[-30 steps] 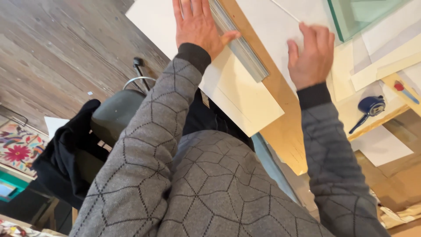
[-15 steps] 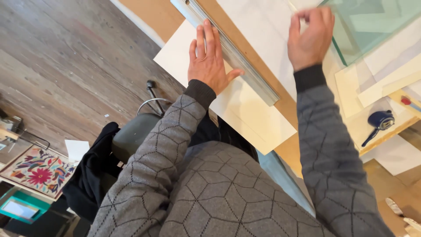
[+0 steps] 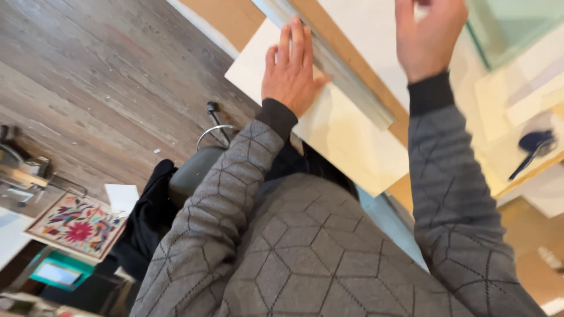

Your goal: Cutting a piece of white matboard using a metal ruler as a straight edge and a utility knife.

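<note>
Two hands are showing in my feed, and I am reading it from the left edge across. Far left, a floral embroidered panel (image 3: 79, 226) is lying beside a small teal frame (image 3: 57, 273), with a white paper scrap (image 3: 122, 196) just above them on the wood floor (image 3: 100, 76). Next to these, a dark garment (image 3: 147, 220) is hanging over a stool seat (image 3: 197, 170). Moving toward the middle, the left hand (image 3: 291, 73) is pressing flat, fingers stretched out and together, gripping nothing, on a cream board (image 3: 346, 135) that is overhanging the near edge of the worktable (image 3: 235, 17). The thumb side of that hand is sitting against a long metal straightedge (image 3: 341, 73), which is running diagonally along the board's far edge. Further right, the right hand (image 3: 429, 35) is hovering over a white sheet (image 3: 364, 23), fingers loosely curled; I cannot tell whether it is holding anything, since the fingertips are running out of the top of the picture and are blurred. Beyond it, a pale green glass pane (image 3: 517, 20) is lying at the top right corner. Below that, a blue-handled tool (image 3: 531, 147) is resting on the table's edge, blurred.
</note>
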